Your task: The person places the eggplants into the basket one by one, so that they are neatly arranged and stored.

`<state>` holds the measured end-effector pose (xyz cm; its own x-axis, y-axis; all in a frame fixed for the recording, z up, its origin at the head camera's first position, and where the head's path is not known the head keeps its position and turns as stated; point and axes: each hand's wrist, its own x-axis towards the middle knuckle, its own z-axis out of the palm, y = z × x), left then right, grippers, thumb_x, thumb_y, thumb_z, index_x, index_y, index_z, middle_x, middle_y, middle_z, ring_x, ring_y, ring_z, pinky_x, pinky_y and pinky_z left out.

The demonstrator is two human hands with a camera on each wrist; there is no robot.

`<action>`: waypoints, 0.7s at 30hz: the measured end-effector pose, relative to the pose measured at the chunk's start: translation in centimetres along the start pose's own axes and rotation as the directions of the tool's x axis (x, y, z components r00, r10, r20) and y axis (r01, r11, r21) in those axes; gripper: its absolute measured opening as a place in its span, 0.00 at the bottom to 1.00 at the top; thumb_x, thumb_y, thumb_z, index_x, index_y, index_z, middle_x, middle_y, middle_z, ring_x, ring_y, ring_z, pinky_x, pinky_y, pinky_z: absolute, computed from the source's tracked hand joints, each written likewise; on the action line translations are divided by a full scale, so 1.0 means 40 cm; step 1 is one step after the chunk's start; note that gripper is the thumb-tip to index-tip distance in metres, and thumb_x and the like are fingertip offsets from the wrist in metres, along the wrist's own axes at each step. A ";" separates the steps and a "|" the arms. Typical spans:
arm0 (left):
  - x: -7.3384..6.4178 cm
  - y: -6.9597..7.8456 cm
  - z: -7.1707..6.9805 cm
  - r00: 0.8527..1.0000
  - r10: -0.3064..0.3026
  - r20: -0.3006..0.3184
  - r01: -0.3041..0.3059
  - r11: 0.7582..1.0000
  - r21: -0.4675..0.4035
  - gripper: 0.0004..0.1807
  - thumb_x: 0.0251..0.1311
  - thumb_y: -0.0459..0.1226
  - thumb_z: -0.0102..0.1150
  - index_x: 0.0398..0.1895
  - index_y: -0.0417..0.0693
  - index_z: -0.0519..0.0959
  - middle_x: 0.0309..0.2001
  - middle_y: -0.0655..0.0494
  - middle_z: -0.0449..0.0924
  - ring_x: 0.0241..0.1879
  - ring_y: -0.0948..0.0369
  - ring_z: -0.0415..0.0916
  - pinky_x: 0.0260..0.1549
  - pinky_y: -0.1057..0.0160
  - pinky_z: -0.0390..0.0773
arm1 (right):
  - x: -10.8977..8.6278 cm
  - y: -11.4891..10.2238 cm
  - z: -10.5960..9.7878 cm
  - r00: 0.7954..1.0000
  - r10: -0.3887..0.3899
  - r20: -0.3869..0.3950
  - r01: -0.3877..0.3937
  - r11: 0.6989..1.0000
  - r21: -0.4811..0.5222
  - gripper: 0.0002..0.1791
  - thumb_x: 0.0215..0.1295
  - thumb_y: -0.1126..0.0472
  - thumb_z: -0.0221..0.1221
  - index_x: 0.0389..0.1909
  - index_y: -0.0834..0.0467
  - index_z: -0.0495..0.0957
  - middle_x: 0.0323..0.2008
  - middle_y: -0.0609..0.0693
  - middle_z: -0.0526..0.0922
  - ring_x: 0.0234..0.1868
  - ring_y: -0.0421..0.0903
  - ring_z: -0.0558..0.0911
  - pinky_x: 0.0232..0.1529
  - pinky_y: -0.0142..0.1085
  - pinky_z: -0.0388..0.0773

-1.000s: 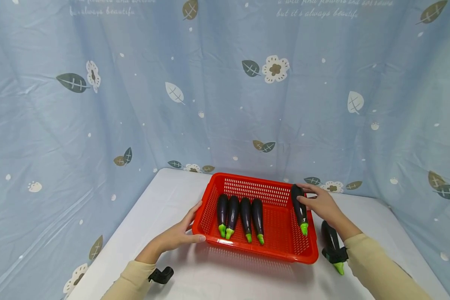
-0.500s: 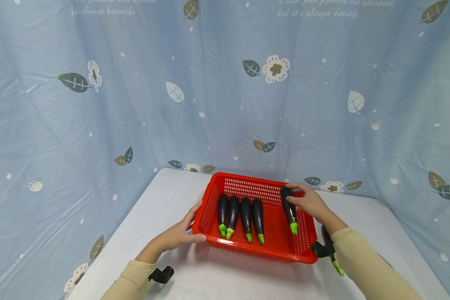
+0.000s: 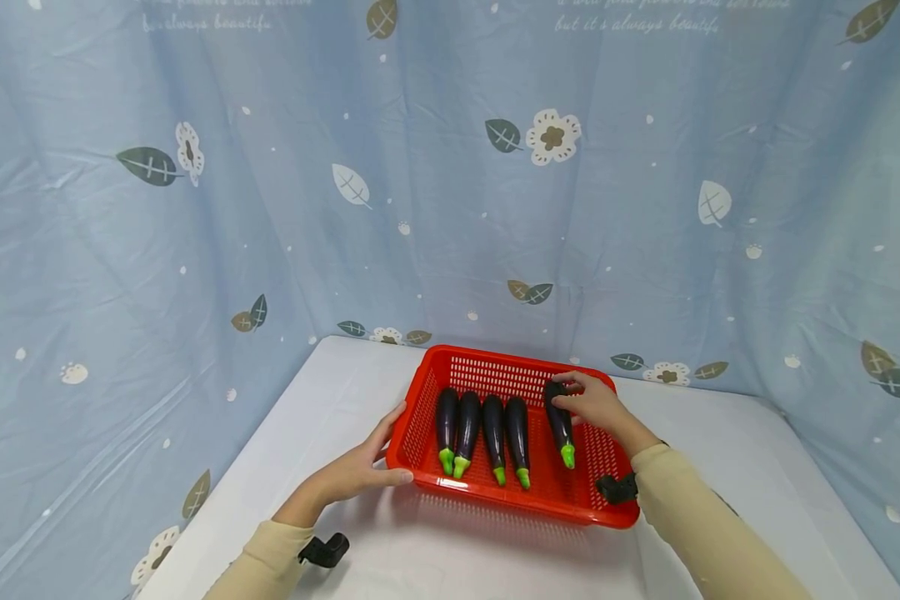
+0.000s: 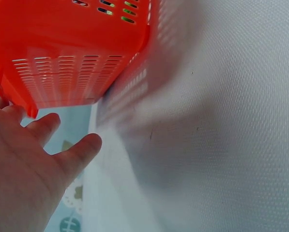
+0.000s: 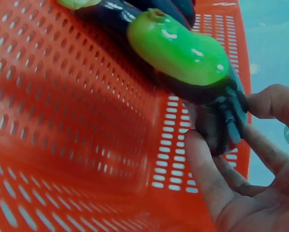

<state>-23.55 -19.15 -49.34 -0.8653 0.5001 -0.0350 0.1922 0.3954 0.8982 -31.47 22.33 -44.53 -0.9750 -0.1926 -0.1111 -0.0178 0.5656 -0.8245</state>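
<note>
My right hand (image 3: 598,406) grips a dark purple eggplant (image 3: 558,417) near its rounded end. Its green stem end points toward me, inside the red basket (image 3: 525,498). Fingers and thumb pinch it from both sides in the right wrist view, where the green cap (image 5: 183,50) fills the upper middle. Several more eggplants (image 3: 492,433) lie side by side in the basket's left half, stems toward me. My left hand (image 3: 352,473) is at the basket's left side, fingers extended along the rim and thumb spread near the front corner. The left wrist view shows the hand (image 4: 18,164) beside the basket wall.
The basket stands on a white table (image 3: 345,375), toward its back. A blue patterned curtain (image 3: 450,208) hangs behind and at the sides. Black wrist cameras (image 3: 324,550) are strapped to both arms. The right sleeve (image 3: 697,517) covers part of the table's right side.
The right hand has carried the eggplant leftward from the basket's right edge toward the row, and a little lower. An eggplant on the table at right is now hidden behind the sleeve.
</note>
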 end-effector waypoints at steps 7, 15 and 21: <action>-0.001 -0.002 0.001 1.000 -0.010 0.000 0.010 1.000 0.001 0.60 0.60 0.50 0.69 0.84 0.61 0.35 0.83 0.51 0.38 0.78 0.44 0.47 0.70 0.40 0.62 | 0.012 0.005 0.037 0.999 0.022 0.033 -0.020 0.998 -0.052 0.27 0.68 0.62 0.63 0.66 0.64 0.74 0.61 0.72 0.73 0.48 0.57 0.83 0.44 0.49 0.86; -0.001 -0.001 0.002 1.000 0.009 0.002 -0.009 1.000 0.010 0.60 0.60 0.49 0.69 0.84 0.60 0.35 0.82 0.49 0.40 0.78 0.43 0.48 0.69 0.38 0.63 | 0.022 0.007 0.065 0.998 0.048 0.035 -0.045 0.996 -0.077 0.26 0.66 0.63 0.64 0.65 0.64 0.75 0.60 0.70 0.74 0.48 0.57 0.82 0.44 0.48 0.86; 0.000 -0.004 0.000 1.000 0.009 0.000 -0.009 1.000 0.005 0.59 0.60 0.49 0.69 0.84 0.60 0.36 0.82 0.50 0.39 0.78 0.43 0.48 0.70 0.38 0.62 | 0.030 0.013 0.076 0.997 0.064 0.054 -0.060 0.996 -0.066 0.28 0.64 0.64 0.66 0.65 0.64 0.74 0.59 0.70 0.74 0.47 0.57 0.83 0.44 0.48 0.86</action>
<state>-23.55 -19.21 -49.48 -0.8635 0.5036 -0.0265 0.2028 0.3948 0.8961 -31.96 19.93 -46.77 -0.9608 -0.1991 -0.1929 0.0262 0.6275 -0.7782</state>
